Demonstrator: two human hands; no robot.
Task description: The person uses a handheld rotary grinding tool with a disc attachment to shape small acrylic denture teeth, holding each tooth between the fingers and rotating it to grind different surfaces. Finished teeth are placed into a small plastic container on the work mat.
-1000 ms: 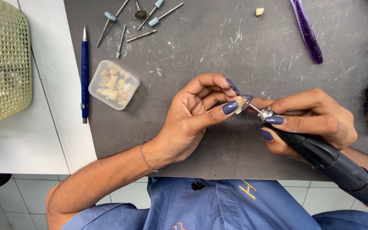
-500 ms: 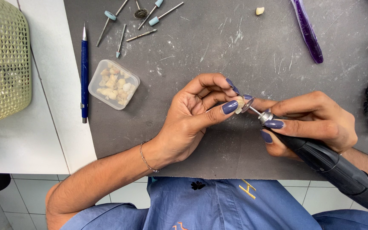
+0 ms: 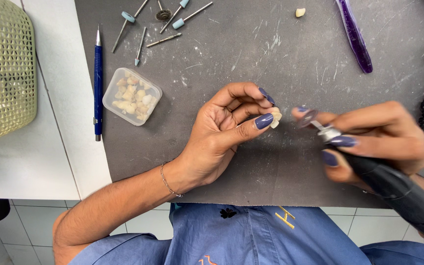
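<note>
- Drawn back to the right since a moment ago: the right hand (image 3: 384,135) and its black rotary tool (image 3: 393,189), so that the small disc (image 3: 306,118) at the tip is now seen just clear of the tooth piece (image 3: 274,117) it was pressed against before.
- That cream tooth piece is pinched between thumb and fingertips of the left hand (image 3: 222,135), held above the middle of the dark mat (image 3: 251,54), much where it was held earlier.
- The right hand's fingers are closed around the tool like a pen; heavy blur is noted there.
- Progress, as a judgement: one piece is being ground, a pause between passes looks likely, and a clear box (image 3: 131,96) of similar pieces near the mat's left edge suggests more may be waiting. Which ones are finished cannot be told.
- Along the mat's top edge, spare burs (image 3: 170,19), one loose tooth (image 3: 300,12) and a purple handle (image 3: 353,35) are laid out; a blue pen (image 3: 98,83) lies on the white bench (image 3: 35,157) beside the mat's left edge.
- Hard to make out: the ground face of the piece is hidden by fingers, the tool's rear is cut off at the frame's right edge, and a green basket (image 3: 1,68) is only partly shown.
</note>
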